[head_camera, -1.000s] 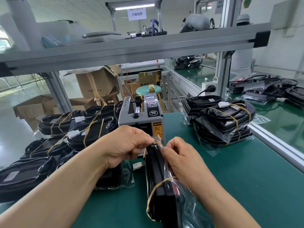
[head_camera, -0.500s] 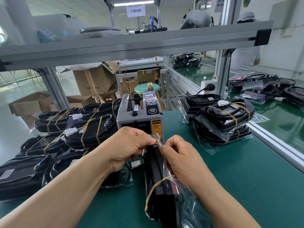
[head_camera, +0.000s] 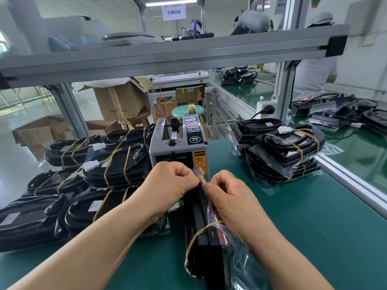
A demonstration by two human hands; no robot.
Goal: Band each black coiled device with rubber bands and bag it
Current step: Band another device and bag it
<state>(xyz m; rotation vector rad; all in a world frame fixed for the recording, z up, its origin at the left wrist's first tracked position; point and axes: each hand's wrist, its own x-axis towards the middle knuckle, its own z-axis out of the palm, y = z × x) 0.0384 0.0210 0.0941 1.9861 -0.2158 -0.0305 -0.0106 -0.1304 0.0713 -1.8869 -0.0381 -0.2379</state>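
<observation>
At desk [head_camera: 293, 227] centre: black coiled device [head_camera: 201, 237], rubber band [head_camera: 196, 235] on, stands edgewise in its clear bag [head_camera: 240, 254] before the tape dispenser [head_camera: 178, 147].
Left hand [head_camera: 169, 185]: fingers curled, pinching the bag top.
Right hand [head_camera: 228, 195]: same pinch, opposite side.
Change: none; both pinches held.
Meaning: banding done, bag closure probably under way.

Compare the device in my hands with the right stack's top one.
The held device stands on edge, pinched between left hand and right hand; the stacked device lies flat, untouched. One rubber band shows on the held device, two on the stacked device. Both are black.
</observation>
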